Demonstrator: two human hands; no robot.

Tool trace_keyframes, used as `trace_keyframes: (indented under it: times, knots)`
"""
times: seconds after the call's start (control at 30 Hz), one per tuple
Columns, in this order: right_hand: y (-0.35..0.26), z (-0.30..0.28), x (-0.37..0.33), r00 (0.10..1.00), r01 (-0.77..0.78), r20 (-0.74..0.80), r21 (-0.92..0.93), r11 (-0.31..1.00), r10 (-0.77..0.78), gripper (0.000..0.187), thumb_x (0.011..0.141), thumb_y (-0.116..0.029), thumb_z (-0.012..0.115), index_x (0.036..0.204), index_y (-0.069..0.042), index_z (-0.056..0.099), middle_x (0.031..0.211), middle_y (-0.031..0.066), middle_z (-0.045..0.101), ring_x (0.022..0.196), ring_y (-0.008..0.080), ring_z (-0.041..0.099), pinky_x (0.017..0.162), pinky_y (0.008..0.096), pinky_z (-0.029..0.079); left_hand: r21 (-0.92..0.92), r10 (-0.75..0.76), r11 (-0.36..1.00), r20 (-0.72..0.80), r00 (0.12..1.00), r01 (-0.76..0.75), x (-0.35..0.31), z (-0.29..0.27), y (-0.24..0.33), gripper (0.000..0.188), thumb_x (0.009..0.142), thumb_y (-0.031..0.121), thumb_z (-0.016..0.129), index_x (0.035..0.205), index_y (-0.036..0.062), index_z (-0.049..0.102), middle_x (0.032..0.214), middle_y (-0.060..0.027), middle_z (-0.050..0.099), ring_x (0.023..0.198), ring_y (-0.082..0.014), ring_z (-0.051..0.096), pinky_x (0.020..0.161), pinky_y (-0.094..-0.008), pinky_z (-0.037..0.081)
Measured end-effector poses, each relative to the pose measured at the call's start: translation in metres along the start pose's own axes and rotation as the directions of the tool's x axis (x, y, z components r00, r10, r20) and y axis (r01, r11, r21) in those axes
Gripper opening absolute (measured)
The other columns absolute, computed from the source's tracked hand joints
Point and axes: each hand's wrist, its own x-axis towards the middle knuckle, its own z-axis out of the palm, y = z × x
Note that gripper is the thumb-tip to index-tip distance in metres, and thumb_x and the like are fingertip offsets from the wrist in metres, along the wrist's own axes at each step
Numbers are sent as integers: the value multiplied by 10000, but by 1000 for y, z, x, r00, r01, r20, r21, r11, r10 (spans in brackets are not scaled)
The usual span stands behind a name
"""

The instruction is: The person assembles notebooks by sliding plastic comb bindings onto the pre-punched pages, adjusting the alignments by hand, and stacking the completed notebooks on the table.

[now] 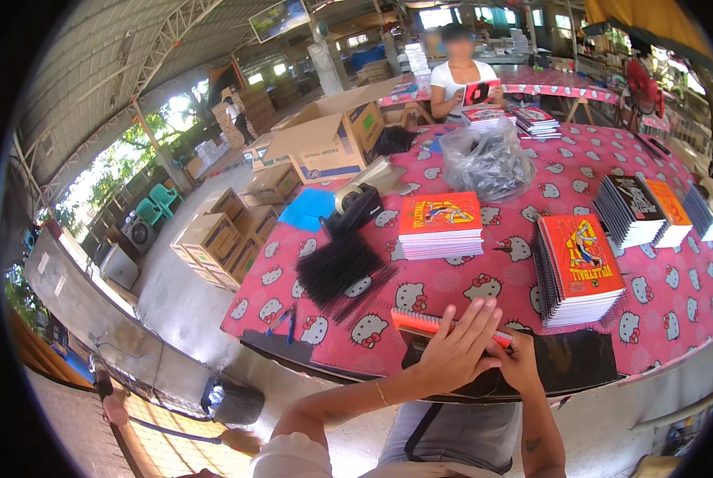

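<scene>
At the near table edge, a spiral notebook with a red-orange edge and coil stands tilted in front of me, mostly hidden by my hands. My left hand lies across it with its fingers stretched out and together. Around the notebook's right end, my right hand is closed. A black mat lies beneath my hands. Ahead are a tall stack of orange-covered spiral notebooks and a smaller orange stack. Black plastic binding coils form a pile to the left.
A black hole-punch-like device and blue sheet sit at the table's left edge. Beyond lies a clear plastic bag. More notebooks stand right. A co-worker holds a notebook across the table. Cartons stand left.
</scene>
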Motion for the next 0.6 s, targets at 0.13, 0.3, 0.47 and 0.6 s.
trace_keyframes:
  times: [0.13, 0.3, 0.47, 0.6]
  knots:
    - [-3, 2, -1, 1000, 5, -2, 13, 1000, -5, 187, 907, -2, 681, 1086, 51, 689, 851, 108, 714, 746, 90, 618, 662, 277, 517, -138, 56, 989, 38, 998, -51, -15, -1, 8, 820, 998, 593, 476, 1528, -30, 416, 1603, -221, 397, 1515, -369, 340, 1206, -580, 194]
    - [4, 5, -4, 999, -34, 6, 11, 999, 34, 196, 903, -11, 675, 1091, 45, 686, 848, 107, 708, 755, 107, 624, 674, 288, 522, -98, 23, 995, -17, 1000, -25, -6, 2, 2, 821, 995, 584, 486, 1535, -31, 406, 1608, -209, 400, 1513, -350, 355, 1210, -568, 197]
    - [0, 3, -4, 999, 21, -27, -31, 999, -22, 207, 912, -28, 680, 1110, 35, 684, 880, 119, 711, 787, 145, 658, 708, 305, 531, -140, 41, 988, -144, 989, -62, -14, 10, 10, 811, 980, 511, 593, 1552, -22, 378, 1594, -184, 431, 1497, -307, 392, 1212, -556, 204]
    - [-14, 6, -7, 990, 12, -143, -37, 999, -17, 222, 915, -75, 728, 1112, 20, 693, 978, 133, 716, 842, 194, 683, 744, 306, 529, -330, -34, 943, 37, 999, 44, 24, -21, -20, 388, 957, 290, 691, 1266, 58, 656, 1168, -85, 719, 1082, -246, 688, 1175, -535, 295]
